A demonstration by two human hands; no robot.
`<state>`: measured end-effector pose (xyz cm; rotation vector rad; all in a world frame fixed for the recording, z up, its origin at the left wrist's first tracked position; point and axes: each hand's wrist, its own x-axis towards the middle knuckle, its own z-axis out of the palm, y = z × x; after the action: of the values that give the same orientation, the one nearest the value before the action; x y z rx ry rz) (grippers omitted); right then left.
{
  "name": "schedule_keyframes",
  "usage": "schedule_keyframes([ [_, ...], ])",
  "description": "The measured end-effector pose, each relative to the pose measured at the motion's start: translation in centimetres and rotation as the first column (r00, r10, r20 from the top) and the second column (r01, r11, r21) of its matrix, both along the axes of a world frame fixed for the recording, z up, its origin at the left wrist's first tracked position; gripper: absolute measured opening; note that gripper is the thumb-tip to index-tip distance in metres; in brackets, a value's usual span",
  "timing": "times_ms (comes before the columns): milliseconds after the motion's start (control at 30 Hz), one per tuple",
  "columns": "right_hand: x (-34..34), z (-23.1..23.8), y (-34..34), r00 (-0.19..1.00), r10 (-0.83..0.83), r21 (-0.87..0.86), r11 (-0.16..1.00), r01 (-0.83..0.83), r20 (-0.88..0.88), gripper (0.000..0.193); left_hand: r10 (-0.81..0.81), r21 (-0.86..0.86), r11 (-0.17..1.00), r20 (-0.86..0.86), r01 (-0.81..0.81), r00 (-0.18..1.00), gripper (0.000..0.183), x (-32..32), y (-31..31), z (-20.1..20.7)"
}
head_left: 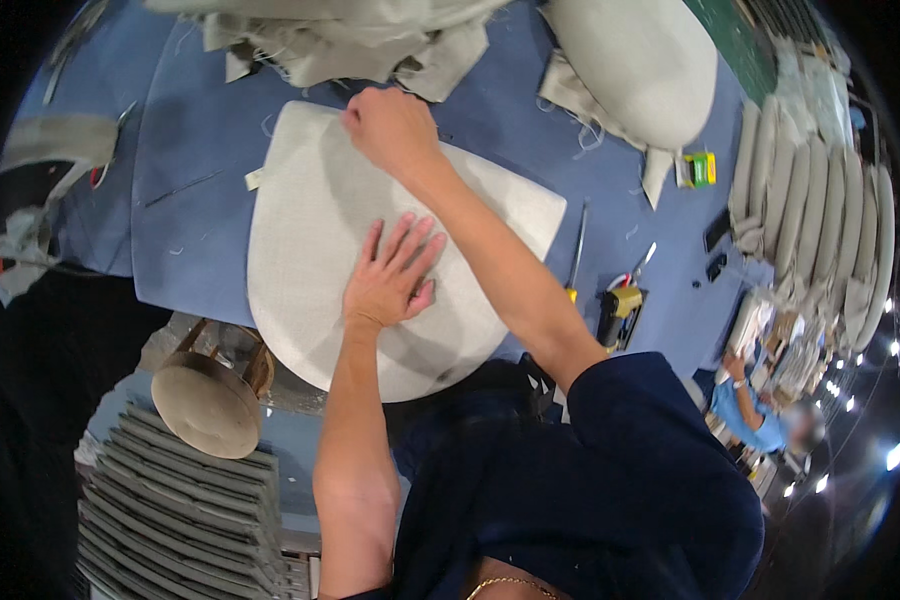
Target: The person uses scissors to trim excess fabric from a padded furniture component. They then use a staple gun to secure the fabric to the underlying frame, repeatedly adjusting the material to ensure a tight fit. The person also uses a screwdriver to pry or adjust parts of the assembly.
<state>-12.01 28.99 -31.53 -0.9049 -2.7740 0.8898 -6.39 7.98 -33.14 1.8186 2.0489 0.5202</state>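
Observation:
A rounded, cream fabric-covered seat cushion (300, 240) lies on the blue-topped table in front of me, its straight edge at the far side. A small white tab (254, 180) sticks out at its left edge. My left hand (392, 272) rests flat on the middle of the cushion, fingers spread. Further off, my right hand (395, 130) is closed in a fist at the cushion's far edge. Its fingertips are turned away, so what they hold, if anything, is hidden.
Beige fabric pieces (350, 40) and another covered cushion (640, 70) lie at the far side. Right of my cushion are a screwdriver (579, 250), scissors (642, 265), a staple gun (622, 315) and a yellow-green box (700, 170). A round stool (207, 403) stands lower left. Someone in blue (755, 415) works at right.

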Motion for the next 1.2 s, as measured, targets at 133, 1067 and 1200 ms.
schedule_keyframes([
  [133,7.1,5.0,-2.7,0.999,-0.029,-0.167,0.985,0.033,0.025,0.020,-0.031,-0.058,0.998,-0.044,0.028,0.999,0.067,-0.3,-0.2,-0.7],
  [1067,42.2,1.4,-3.7,0.770,-0.615,-0.270,0.722,0.637,0.169,0.028,0.037,0.017,0.999,-0.174,-0.035,0.984,0.069,1.3,-0.4,2.5],
  [1200,45.8,-1.3,-1.4,0.742,-0.670,-0.023,0.742,0.670,0.000,0.021,0.113,0.002,0.994,-0.152,-0.114,0.982,0.075,6.2,-3.1,2.9],
])
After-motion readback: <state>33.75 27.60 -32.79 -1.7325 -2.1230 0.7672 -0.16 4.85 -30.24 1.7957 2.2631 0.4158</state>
